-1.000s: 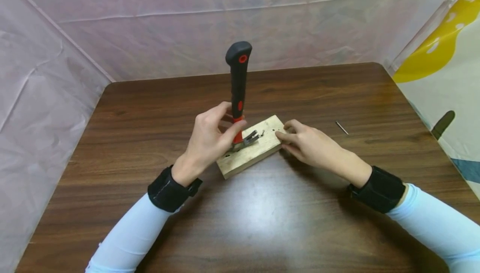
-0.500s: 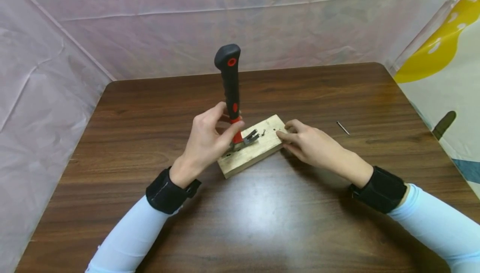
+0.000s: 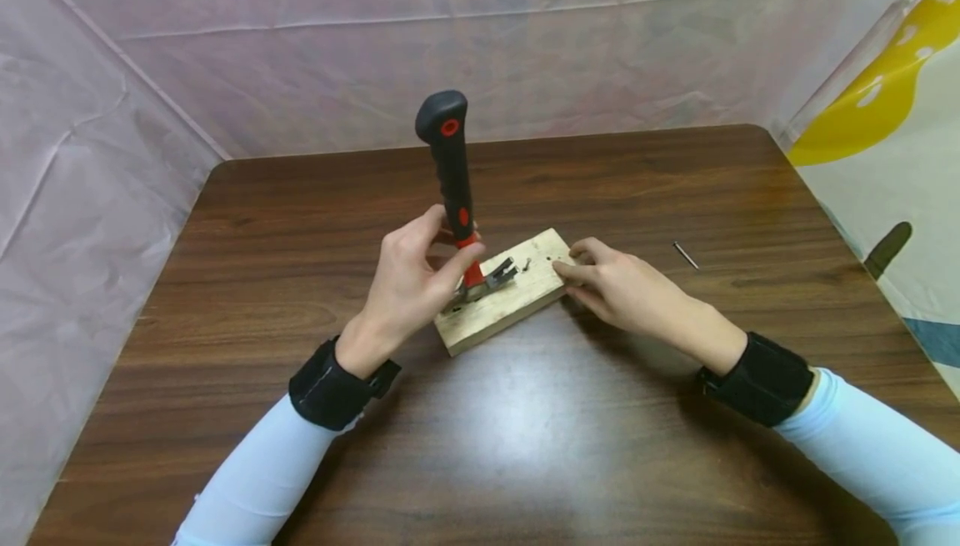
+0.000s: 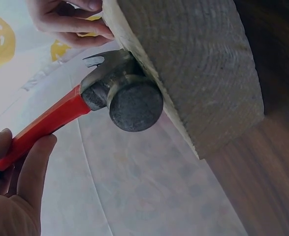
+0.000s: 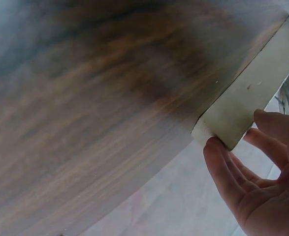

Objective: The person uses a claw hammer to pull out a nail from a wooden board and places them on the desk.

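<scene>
A claw hammer [image 3: 453,171] with a black and red handle stands head down on a pale wooden block [image 3: 517,292]. My left hand [image 3: 408,267] pinches its red neck between thumb and fingers, and the handle points up with a slight lean to the left. In the left wrist view the hammer head [image 4: 134,103] sits against the block's top face, its claw pointing toward the other hand. A small nail [image 3: 527,264] sticks up from the block just beyond the claw. My right hand [image 3: 622,288] grips the block's right end, thumb on top; the right wrist view shows fingers [image 5: 223,169] at its end.
A loose nail [image 3: 686,255] lies on the brown wooden table [image 3: 300,221], right of my right hand. Small dark holes mark the block's top. Pale sheeting [image 3: 337,71] hangs behind the table and along its left side.
The hammer's handle has tipped to the left, and my left hand has shifted slightly left with it. The block and my right hand have stayed in place.
</scene>
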The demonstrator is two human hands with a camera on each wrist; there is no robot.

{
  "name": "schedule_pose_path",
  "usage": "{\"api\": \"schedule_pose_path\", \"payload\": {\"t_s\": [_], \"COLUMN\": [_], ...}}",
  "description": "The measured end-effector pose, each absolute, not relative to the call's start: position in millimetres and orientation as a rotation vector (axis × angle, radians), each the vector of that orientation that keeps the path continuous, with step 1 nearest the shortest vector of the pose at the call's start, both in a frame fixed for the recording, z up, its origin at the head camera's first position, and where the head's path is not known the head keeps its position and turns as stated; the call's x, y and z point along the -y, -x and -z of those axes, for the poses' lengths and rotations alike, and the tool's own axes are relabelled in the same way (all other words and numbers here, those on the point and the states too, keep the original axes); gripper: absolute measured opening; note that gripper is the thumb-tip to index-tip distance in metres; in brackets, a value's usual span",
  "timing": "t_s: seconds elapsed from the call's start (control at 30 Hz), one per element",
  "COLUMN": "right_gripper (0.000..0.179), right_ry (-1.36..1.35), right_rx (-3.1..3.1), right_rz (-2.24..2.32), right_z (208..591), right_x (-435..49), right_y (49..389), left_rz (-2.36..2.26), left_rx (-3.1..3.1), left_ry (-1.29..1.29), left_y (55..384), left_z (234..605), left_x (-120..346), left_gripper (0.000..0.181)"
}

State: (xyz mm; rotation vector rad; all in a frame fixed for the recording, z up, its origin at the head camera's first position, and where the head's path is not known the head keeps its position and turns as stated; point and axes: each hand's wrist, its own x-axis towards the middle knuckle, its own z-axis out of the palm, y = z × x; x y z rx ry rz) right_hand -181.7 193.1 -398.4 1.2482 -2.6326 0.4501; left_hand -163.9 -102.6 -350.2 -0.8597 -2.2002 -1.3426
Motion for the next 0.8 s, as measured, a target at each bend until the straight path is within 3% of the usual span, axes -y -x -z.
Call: {"api": "schedule_pose_path", "payload": {"t_s": [0.8], "right_gripper": [0.040], "right_ry": [-1.238], "right_rx": [2.693], "right_rz": [-0.459], "right_z": [398.1], "right_x": [-194.0], "right_y": [180.8], "left_rz": [1.359], "left_rx": [2.054], "left_ry": [0.823], "left_y": [158.2], "left_z": [358.4], "left_x": [109.5], "left_gripper": [0.022]}}
